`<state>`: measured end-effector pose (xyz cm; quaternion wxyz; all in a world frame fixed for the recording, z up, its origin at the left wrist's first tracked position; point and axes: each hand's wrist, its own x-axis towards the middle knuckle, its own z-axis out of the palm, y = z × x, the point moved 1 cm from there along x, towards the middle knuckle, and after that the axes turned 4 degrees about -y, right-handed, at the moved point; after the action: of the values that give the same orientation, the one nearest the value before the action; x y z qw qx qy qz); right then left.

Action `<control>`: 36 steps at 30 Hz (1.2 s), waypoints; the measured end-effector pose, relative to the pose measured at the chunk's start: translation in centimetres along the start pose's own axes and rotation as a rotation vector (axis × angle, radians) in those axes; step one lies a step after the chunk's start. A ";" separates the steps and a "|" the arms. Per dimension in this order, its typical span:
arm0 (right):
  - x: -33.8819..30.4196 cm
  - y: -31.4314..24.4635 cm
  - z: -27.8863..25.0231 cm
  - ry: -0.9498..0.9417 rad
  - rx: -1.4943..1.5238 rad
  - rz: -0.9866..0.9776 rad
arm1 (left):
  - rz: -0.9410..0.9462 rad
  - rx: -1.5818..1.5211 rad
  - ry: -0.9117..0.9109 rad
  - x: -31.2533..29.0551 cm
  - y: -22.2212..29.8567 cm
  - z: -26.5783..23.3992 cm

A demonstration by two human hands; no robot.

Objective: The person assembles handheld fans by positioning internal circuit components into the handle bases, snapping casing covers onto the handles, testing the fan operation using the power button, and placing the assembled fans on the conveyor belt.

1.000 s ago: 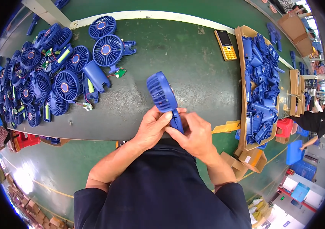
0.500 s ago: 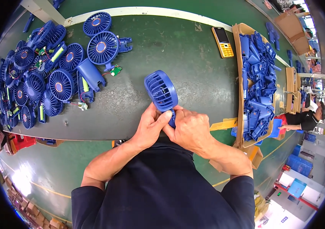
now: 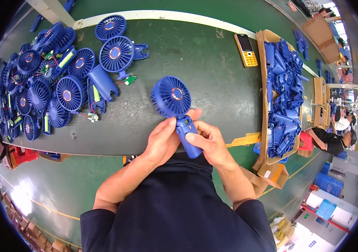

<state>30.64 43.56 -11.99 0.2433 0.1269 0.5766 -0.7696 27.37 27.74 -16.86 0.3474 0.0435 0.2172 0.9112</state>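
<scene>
Both hands are closed on one blue handheld fan, held over the near edge of the dark green counter, close to the person's body. The left hand wraps the upper handle from the left, thumb up against the neck just below the round grille; the right hand grips the lower handle from the right, fingers curled behind it and thumb lying along its front. The fan head is tilted up and away, grille face toward the camera, with an orange ring at its centre. A small panel shows on the handle front, too small to read. Judged from the grip, the step in hand is closing or seating the handle shell of an assembled unit, or checking that fit; which of the two cannot be told. The next move would call for firm, even pressure along the handle seam while the head is kept from twisting. To the left on the counter lies a dense pile of unfinished fans with handles open and green cells and small boards with wires exposed. To the right stands a cardboard box full of blue plastic handle parts, and a yellow phone lies just beside its far end.
</scene>
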 end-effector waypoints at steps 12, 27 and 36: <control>0.1 0.8 -0.3 0.168 -0.218 -0.131 | -0.035 0.102 -0.001 0.2 -0.4 0.0; 0.0 1.5 0.7 0.275 -0.267 -0.179 | -0.071 0.059 0.005 0.2 0.1 0.6; 0.5 1.2 0.9 0.327 -0.426 -0.228 | -0.061 0.035 0.000 0.4 0.2 0.3</control>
<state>30.91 42.29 -12.96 0.0801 0.1298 0.7673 -0.6229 26.98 28.00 -16.49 0.3740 0.0433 0.2344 0.8963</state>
